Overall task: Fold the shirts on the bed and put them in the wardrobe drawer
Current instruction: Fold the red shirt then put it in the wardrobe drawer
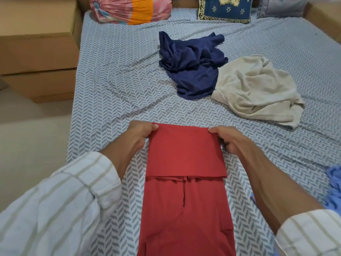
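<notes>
A red shirt (184, 191) lies as a long narrow strip on the bed (114, 74), its far end doubled back toward me. My left hand (140, 134) pinches the left corner of that fold. At the right corner, my right hand (226, 138) pinches the same fold. A crumpled navy shirt (191, 65) lies further up the bed. Beside it on the right sits a crumpled beige shirt (256, 89), touching the navy one.
A pink and orange cloth bundle (129, 10), a blue patterned pillow (225, 10) and a grey pillow (282, 6) line the head of the bed. Cardboard boxes (36, 48) stand on the left. A light blue cloth (334, 189) shows at the right edge.
</notes>
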Motion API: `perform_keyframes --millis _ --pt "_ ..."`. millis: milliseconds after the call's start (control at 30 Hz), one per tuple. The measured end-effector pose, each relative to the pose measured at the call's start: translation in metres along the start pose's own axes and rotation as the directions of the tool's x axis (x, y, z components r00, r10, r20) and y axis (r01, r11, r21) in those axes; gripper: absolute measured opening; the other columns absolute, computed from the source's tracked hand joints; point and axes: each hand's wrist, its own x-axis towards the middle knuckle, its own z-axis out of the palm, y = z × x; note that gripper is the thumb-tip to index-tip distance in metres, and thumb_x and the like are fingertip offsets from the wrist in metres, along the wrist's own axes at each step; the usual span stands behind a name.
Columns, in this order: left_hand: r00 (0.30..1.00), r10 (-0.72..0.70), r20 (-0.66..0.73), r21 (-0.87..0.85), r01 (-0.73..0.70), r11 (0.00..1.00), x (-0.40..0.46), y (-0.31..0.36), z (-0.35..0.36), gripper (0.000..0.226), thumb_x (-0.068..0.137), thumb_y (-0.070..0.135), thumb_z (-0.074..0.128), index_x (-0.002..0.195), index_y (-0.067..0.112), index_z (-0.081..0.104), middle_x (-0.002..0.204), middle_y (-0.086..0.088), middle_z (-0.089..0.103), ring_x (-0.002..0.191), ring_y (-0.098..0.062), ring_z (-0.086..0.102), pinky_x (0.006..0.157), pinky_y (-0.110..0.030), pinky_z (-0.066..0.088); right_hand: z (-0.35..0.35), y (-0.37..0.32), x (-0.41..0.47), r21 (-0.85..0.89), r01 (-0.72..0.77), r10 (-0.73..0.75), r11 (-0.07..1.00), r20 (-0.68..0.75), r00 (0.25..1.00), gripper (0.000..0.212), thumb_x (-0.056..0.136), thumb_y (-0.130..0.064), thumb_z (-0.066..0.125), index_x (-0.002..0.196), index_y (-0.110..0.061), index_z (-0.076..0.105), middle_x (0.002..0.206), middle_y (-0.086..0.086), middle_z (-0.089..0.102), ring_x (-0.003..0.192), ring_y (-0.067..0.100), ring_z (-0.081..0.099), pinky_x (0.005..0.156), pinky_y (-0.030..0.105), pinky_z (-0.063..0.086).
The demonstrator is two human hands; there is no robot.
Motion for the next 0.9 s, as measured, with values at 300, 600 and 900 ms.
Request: perform_keyframes --millis 300,600,900 --pt "0.994 0.063 -0.084 0.050 -0.059 0.997 0.005 -0.005 0.006 0.020 0.083 0.009 0.079 0.096 0.008 0.063 0.092 -0.004 0.066 0.074 -0.012 0.061 0.059 -0.019 0.047 -0.002 0.005 0.007 -0.034 0.066 -0.066 0.997 0.006 0.998 0.028 0.087 -0.033 0.074 0.089 -0.007 0.065 0.084 0.008 0.063 0.057 0.018 0.043 0.049 0.027 0.031" --pt "0.979 0.201 -0.022 0.293 -0.186 0.938 0.019 -0.014 0.001 0.020 0.084 0.011 0.076 0.082 0.018 0.058 0.090 -0.001 0.063 0.078 -0.013 0.057 0.076 -0.030 0.051 0.010 0.003 0.005 -0.060 0.067 -0.065 0.996 0.029 0.997 0.028 0.080 -0.015 0.083 0.073 -0.017 0.055 0.071 -0.002 0.057 0.059 0.013 0.048 0.053 0.028 0.039" --pt "0.947 0.315 0.057 0.125 -0.320 0.939 -0.050 -0.029 -0.025 0.021 0.089 0.009 0.071 0.101 0.016 0.055 0.085 0.000 0.059 0.068 -0.010 0.054 0.056 -0.018 0.046 -0.007 0.012 -0.054 0.241 0.193 -0.220 0.951 0.090 0.971 0.025 0.092 -0.009 0.069 0.083 -0.026 0.053 0.081 -0.003 0.062 0.065 0.009 0.059 0.051 0.023 0.047"
